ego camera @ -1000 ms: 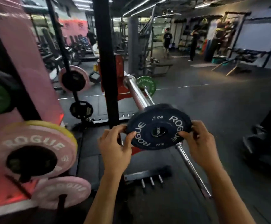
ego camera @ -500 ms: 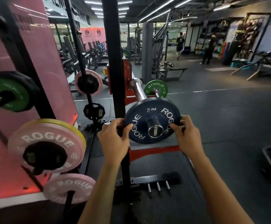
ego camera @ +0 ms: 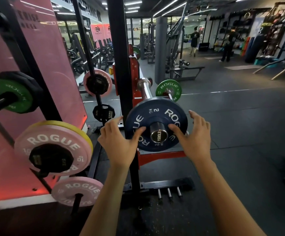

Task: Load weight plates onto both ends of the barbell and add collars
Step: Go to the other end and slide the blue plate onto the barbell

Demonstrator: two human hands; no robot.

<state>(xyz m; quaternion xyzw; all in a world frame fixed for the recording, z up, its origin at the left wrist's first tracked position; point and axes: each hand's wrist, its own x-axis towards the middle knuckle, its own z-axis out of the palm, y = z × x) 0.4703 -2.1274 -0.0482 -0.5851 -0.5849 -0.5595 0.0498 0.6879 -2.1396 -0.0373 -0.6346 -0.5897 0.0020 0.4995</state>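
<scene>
A dark blue 2 kg Rogue plate (ego camera: 155,114) sits on the near sleeve of the barbell (ego camera: 144,90), whose chrome end cap (ego camera: 158,135) pokes through the plate's hole. My left hand (ego camera: 119,140) is spread at the plate's left side, its thumb pressing on the plate face. My right hand (ego camera: 192,135) is spread at the right side, thumb on the face and fingers straight past the rim. A green 10 kg plate (ego camera: 169,90) shows beyond the plate, on another bar.
A black rack upright (ego camera: 119,65) stands just left of the plate. Storage pegs on the left hold pink (ego camera: 53,147), green (ego camera: 10,96) and black plates. Three short pins (ego camera: 169,193) jut from the rack's foot. Rubber floor spreads to the right, with two people far back.
The plate slid from the sleeve's tip further onto the bar. Both hands loosened from gripping its rim to flat, spread fingers pushing on its face.
</scene>
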